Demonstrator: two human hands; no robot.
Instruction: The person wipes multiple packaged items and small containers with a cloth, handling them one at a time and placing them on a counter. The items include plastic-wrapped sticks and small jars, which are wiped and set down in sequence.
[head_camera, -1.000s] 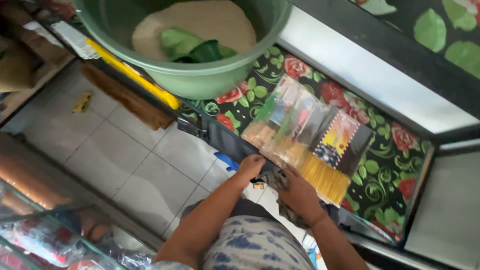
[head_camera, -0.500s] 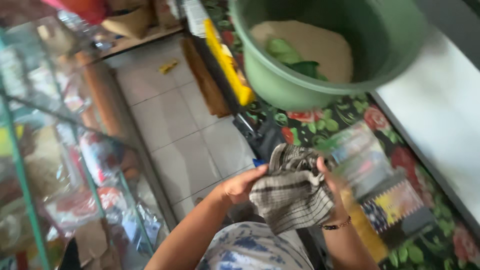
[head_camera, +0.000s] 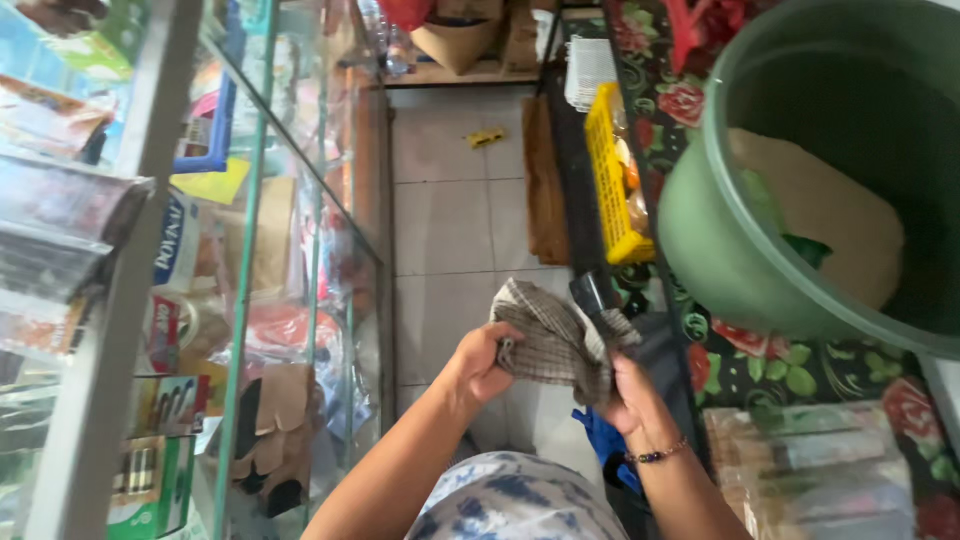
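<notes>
A crumpled checked cloth (head_camera: 560, 343), grey and cream, is bunched between both hands above the tiled floor, just beside the edge of a counter. The left hand (head_camera: 483, 362) has its fingers curled tight into the cloth's left side, thumb pressed on the fabric. The right hand (head_camera: 628, 392) is closed around the cloth's lower right part, with a thin beaded bracelet (head_camera: 655, 455) at the wrist. Both forearms rise from the bottom of the view, above a blue-and-white patterned garment (head_camera: 515, 500).

Just right of the cloth runs a counter covered in a dark oilcloth with red roses and green leaves (head_camera: 760, 370). On it stands a large green plastic basin (head_camera: 720, 240) that holds a pale tan mass and some green leaves. Beyond the basin a yellow plastic basket (head_camera: 607, 170) sits at the counter's edge, and clear packets (head_camera: 810, 465) lie on the oilcloth near the right wrist. A blue item (head_camera: 603, 440) hangs below the right hand.

The floor is of pale square tiles (head_camera: 445, 220), with a brown mat (head_camera: 545, 180) along the counter's foot and a small yellow scrap (head_camera: 487, 137) farther off. On the left a glass display case (head_camera: 250, 250) with metal framing holds packaged goods on its shelves. A wooden shelf with cardboard boxes (head_camera: 460, 45) closes the far end of the narrow aisle.
</notes>
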